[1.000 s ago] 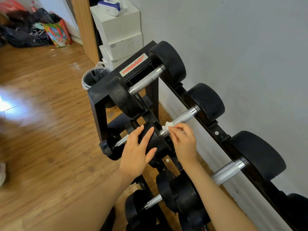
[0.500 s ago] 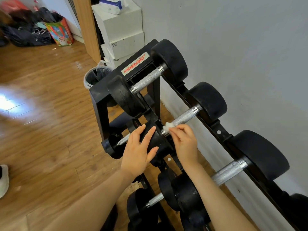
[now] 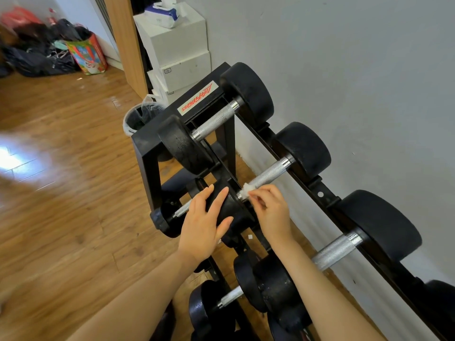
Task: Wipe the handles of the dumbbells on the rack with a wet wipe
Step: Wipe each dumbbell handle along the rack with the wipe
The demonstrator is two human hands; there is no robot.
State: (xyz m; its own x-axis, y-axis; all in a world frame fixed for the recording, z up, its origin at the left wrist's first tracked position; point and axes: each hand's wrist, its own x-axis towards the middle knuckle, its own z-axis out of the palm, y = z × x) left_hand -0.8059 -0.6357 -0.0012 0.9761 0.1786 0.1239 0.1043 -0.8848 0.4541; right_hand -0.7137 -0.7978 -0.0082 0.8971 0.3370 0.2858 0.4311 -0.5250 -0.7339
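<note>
Fingertips [image 3: 256,194] of the right hand [image 3: 272,214] are pinching a small bunched white wet wipe [image 3: 246,190] against the near end of the knurled metal handle [image 3: 267,174] of the middle dumbbell on the upper tier, just where the handle is meeting the front weight head [image 3: 227,205]; the fingers are curling closed on the wipe. Beside it, the left hand [image 3: 203,223] is lying flat and open, fingers extended and slightly spread, its palm resting on the rounded black front weight head of that same dumbbell and gripping nothing. This dumbbell is sitting across the two sloping rails of the black rack [image 3: 145,153], between a farther dumbbell [image 3: 214,120] near the rack's labelled end panel and a nearer dumbbell [image 3: 336,251] whose handle is passing behind the right forearm. Smaller dumbbells are resting on the lower tier, below the hands. Standing against the grey wall [image 3: 357,70], the rack is occupying the edge of a wooden floor [image 3: 61,193]. Beyond its far end, a lined waste bin [image 3: 138,118] is standing beside stacked white boxes [image 3: 177,52], with a pack of tissues [image 3: 163,13] lying on top.
</note>
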